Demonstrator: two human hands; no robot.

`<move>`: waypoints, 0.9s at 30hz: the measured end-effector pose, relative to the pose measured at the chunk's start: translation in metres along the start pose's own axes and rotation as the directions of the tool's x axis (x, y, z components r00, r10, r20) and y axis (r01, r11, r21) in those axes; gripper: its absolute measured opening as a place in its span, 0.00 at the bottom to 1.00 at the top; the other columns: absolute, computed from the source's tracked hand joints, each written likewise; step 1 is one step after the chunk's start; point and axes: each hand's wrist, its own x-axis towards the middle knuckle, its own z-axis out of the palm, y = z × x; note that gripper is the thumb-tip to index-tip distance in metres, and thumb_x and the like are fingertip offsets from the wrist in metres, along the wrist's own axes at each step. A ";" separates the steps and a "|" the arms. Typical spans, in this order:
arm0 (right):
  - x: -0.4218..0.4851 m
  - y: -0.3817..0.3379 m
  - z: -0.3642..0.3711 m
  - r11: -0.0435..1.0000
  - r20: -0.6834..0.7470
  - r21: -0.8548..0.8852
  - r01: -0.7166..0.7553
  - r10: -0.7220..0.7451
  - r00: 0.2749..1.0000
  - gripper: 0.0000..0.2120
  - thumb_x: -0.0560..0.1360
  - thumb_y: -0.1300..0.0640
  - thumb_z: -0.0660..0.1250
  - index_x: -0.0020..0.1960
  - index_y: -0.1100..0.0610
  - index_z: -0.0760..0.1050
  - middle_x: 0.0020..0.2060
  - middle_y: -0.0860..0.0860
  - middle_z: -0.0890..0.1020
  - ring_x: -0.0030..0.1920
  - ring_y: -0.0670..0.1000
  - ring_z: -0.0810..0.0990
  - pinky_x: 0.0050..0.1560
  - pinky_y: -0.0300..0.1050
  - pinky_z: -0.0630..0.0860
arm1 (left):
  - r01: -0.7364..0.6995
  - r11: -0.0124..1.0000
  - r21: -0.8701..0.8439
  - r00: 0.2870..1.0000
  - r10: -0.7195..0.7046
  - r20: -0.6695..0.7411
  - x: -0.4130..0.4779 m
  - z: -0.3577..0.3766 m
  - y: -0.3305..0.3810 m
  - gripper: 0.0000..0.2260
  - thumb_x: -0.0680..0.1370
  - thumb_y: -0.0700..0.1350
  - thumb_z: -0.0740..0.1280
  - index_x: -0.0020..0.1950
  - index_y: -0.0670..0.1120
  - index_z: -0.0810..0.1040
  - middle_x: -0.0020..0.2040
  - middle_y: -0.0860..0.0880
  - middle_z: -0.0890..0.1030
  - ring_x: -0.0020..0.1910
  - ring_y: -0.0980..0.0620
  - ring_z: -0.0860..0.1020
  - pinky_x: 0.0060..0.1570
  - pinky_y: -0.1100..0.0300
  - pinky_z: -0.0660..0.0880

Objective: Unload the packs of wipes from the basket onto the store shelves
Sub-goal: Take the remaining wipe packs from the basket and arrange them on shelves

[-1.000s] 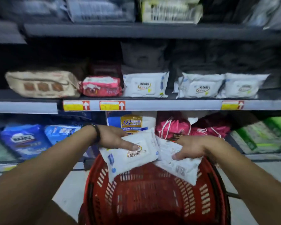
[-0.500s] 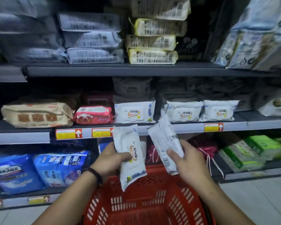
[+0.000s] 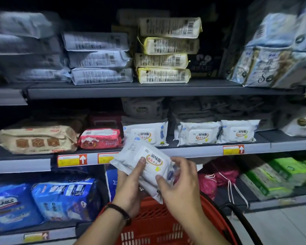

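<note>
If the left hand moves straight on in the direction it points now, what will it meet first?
Probably the front edge of the middle shelf, just below the white pack standing there; the held pack would touch before the left hand itself. Depth is unclear.

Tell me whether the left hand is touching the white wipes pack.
Touching. The head view shows the left hand gripping the white wipes pack, thumb on its label.
</note>
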 end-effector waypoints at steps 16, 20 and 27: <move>0.031 0.001 -0.018 0.678 0.300 0.476 -0.560 0.473 0.828 0.12 0.74 0.52 0.79 0.48 0.61 0.87 0.38 0.60 0.88 0.34 0.54 0.84 0.37 0.48 0.78 | 0.017 0.994 0.112 0.982 -0.038 0.187 -0.009 0.015 0.008 0.36 0.66 0.67 0.79 0.60 0.44 0.72 0.43 0.18 0.76 0.39 0.23 0.77 0.41 0.16 0.71; 0.033 0.007 -0.031 0.663 0.265 0.497 -0.560 0.498 0.826 0.08 0.70 0.57 0.80 0.44 0.60 0.85 0.35 0.56 0.88 0.33 0.53 0.84 0.33 0.43 0.79 | 0.043 0.982 0.184 0.983 -0.074 0.167 -0.009 0.017 0.012 0.16 0.80 0.42 0.71 0.62 0.39 0.68 0.60 0.25 0.79 0.47 0.24 0.81 0.46 0.27 0.81; 0.047 0.026 -0.071 0.736 0.094 0.481 -0.477 0.497 0.862 0.23 0.56 0.48 0.79 0.48 0.59 0.83 0.39 0.50 0.89 0.40 0.55 0.89 0.46 0.57 0.84 | 0.095 0.921 0.378 0.909 -0.235 0.345 0.001 0.068 0.028 0.26 0.79 0.24 0.58 0.70 0.46 0.77 0.61 0.38 0.85 0.56 0.33 0.85 0.52 0.34 0.83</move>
